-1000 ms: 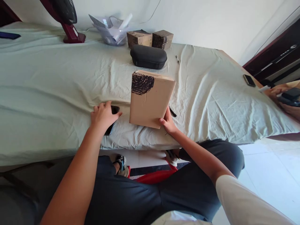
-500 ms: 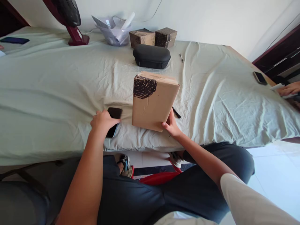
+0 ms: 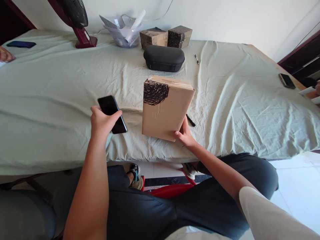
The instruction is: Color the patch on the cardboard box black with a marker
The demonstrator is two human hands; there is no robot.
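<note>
My left hand (image 3: 101, 121) is closed round a black smartphone (image 3: 109, 106), thumb across its screen side and fingers mostly hidden behind it. The phone tilts over the cloth. A brown cardboard box (image 3: 166, 111) with a black scribbled patch at its upper left corner is gripped low on its right side by my right hand (image 3: 185, 135). Its thumb lies on the front face, and the other fingers go behind. Partly hidden beyond that hand, a black pen (image 3: 191, 120) lies on the cloth.
On the green-grey cloth (image 3: 62, 76) stand a black case (image 3: 164, 58), two scribbled boxes (image 3: 153, 38), a clear plastic basket (image 3: 125, 36) and a maroon appliance (image 3: 85, 40). A pen (image 3: 196, 59) and phones (image 3: 286, 81) lie farther out. Other people's hands (image 3: 6, 55) show at both edges.
My left hand has lifted the smartphone off the cloth, moving it up and left and turning it. The box stays in my right hand almost unmoved. The view has shifted slightly.
</note>
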